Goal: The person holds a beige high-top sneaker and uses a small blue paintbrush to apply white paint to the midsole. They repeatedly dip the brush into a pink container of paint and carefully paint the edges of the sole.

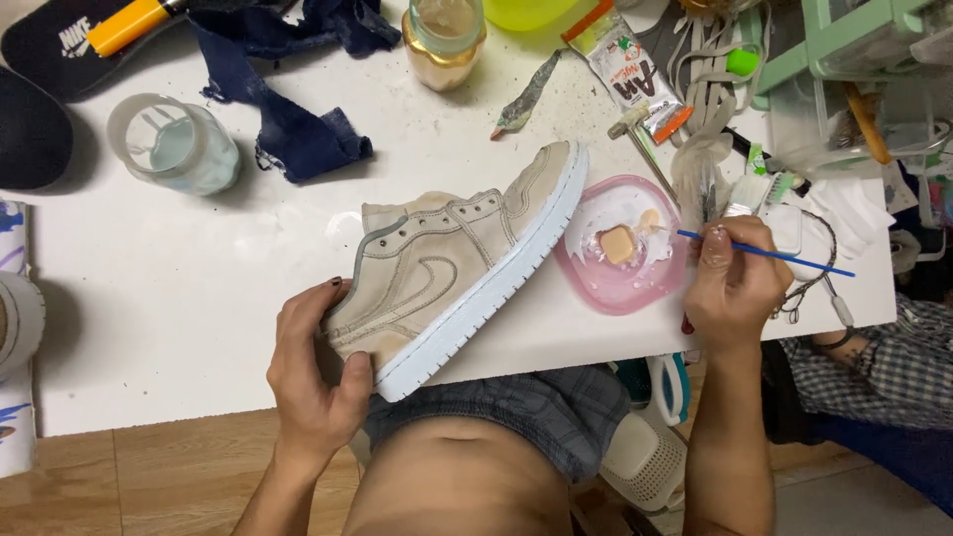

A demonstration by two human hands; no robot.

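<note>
A tan suede high-top sneaker (452, 263) with a white sole lies on its side at the near edge of the white counter (169, 328), toe pointing away, heel end gripped. A thin blue-handled paintbrush (764, 252) is held slanted, its tip over a pink lid (620, 243) carrying white and beige paint.

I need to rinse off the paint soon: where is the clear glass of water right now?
In the head view the glass of water stands on the white table at upper left, just left of the dark blue cloth scraps.
</note>
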